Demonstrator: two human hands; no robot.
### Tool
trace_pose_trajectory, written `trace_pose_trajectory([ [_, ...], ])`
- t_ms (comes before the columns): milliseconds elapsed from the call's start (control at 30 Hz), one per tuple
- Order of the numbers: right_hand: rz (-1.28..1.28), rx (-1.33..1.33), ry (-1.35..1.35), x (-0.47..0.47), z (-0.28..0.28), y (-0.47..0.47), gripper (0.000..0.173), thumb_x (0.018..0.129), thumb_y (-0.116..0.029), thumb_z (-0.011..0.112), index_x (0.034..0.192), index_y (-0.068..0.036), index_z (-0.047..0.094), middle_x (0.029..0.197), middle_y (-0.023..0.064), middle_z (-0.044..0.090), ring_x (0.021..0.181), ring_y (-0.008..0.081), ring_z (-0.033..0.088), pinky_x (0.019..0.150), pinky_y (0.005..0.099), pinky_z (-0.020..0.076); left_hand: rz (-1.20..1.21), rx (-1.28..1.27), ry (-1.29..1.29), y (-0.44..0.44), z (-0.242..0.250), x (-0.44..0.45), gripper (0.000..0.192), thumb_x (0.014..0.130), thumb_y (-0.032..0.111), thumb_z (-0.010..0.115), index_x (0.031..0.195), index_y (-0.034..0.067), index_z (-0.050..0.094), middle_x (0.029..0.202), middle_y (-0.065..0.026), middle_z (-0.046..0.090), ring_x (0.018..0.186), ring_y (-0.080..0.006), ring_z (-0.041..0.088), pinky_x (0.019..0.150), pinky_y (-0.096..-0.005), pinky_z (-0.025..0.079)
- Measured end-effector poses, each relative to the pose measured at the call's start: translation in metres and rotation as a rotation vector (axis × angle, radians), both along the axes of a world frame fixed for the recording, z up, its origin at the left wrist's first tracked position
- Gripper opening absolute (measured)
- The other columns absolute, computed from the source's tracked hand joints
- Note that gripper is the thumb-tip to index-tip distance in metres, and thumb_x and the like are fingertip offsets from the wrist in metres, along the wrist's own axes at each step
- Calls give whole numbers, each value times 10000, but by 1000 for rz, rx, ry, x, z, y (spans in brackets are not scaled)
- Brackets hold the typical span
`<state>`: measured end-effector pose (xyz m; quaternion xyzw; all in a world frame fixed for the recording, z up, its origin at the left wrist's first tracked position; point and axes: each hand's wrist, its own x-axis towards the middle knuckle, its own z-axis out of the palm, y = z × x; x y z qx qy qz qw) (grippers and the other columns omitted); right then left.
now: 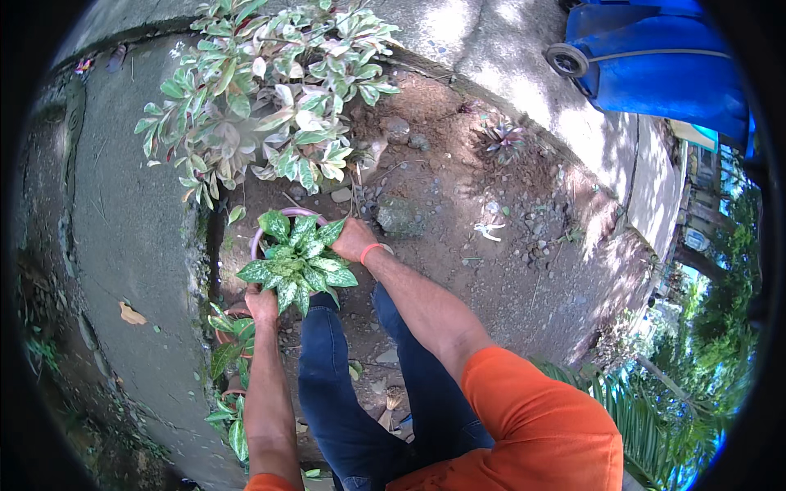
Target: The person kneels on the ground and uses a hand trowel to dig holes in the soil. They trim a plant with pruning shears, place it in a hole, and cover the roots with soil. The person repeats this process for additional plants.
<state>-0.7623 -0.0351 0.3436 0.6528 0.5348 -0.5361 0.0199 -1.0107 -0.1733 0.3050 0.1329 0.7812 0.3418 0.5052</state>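
A potted plant with speckled green-and-white leaves (295, 264) stands before me, in a round pot with a pinkish-purple rim (299, 212). At its lower left side is my left hand (262, 302), and my right hand (355, 239) is at its upper right, a coral band round the wrist. Both hands look closed on the pot's rim, though leaves cover most of the fingers and the pot's body. Just below my left hand, a smaller leafy plant (226, 353) grows in a terracotta-coloured pot (228, 331).
Ahead spreads a large variegated shrub (288, 116). A mossy rock (399, 216) lies right of the pot on bare soil, with a small purple-leaved plant (503, 138) beyond. Concrete paving (135, 215) borders the left; a blue wheeled bin (657, 67) lies at upper right. Another potted plant (238, 436) sits lower left.
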Motion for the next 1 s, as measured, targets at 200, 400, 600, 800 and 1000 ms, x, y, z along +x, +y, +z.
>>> trace_pose_trajectory([
  [200, -52, 54, -94, 163, 77, -54, 332, 786, -339, 667, 929, -49, 744, 947, 254, 694, 946, 424, 667, 832, 479, 529, -194, 14, -56, -1, 91, 151, 105, 866, 8, 682, 970, 10, 690, 900, -52, 701, 762, -107, 617, 678, -259, 484],
  [400, -358, 15, -94, 356, 126, -109, 338, 801, -350, 659, 939, -54, 745, 966, 254, 694, 967, 413, 671, 835, 471, 529, -538, 24, 73, 6, 133, 334, 143, 851, 51, 702, 983, 0, 685, 890, -60, 714, 751, -105, 624, 665, -264, 484],
  [600, -253, 278, -189, 537, 147, -131, 313, 794, -344, 648, 930, -76, 739, 963, 218, 704, 943, 408, 674, 814, 480, 527, -567, 68, -77, 21, 145, 516, 236, 845, 169, 742, 1001, -7, 722, 877, -60, 730, 763, -103, 629, 692, -268, 493],
  [800, -501, 231, -184, 671, 159, -134, 297, 771, -309, 662, 937, -76, 740, 962, 218, 705, 913, 403, 681, 814, 463, 541, -669, 80, -124, 56, 121, 651, 255, 822, 157, 742, 1007, -19, 732, 860, -117, 741, 777, -163, 666, 722, -321, 514],
  [1000, -589, 234, -230, 768, 137, -111, 316, 784, -338, 661, 936, -72, 740, 939, 217, 706, 916, 402, 681, 804, 465, 535, -766, 68, -95, 102, 107, 759, 253, 845, 129, 678, 1064, 10, 723, 907, -108, 741, 771, -166, 660, 706, -320, 508],
])
